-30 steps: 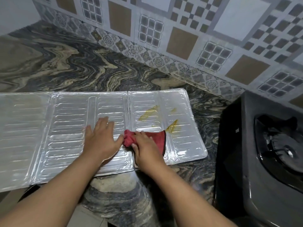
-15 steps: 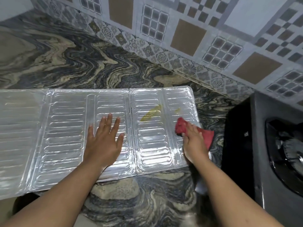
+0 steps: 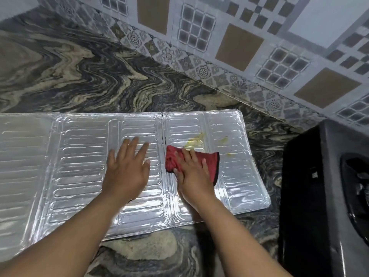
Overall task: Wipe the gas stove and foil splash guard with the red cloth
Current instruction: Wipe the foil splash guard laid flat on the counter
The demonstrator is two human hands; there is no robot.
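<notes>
The foil splash guard [image 3: 79, 166] lies flat and unfolded on the marbled counter, its ribbed panels shining. My left hand [image 3: 127, 170] presses palm-down on its middle panel, fingers spread. My right hand [image 3: 192, 174] presses the red cloth [image 3: 211, 160] onto the right-hand panel, just right of the fold seam. Yellow smears [image 3: 194, 140] sit on the foil directly beyond the cloth, with smaller yellow spots [image 3: 224, 139] further right. The dark gas stove [image 3: 327, 196] stands at the right edge, its burner partly cut off by the frame.
The marbled counter [image 3: 99, 76] stretches behind the foil to a patterned tile wall [image 3: 219, 37]. A strip of counter [image 3: 269, 156] separates the foil's right edge from the stove. The counter's front edge runs just below the foil.
My right hand has slid the red cloth back left from the foil's right edge to beside the fold seam, below the yellow smears. The left hand has stayed pressed on the foil.
</notes>
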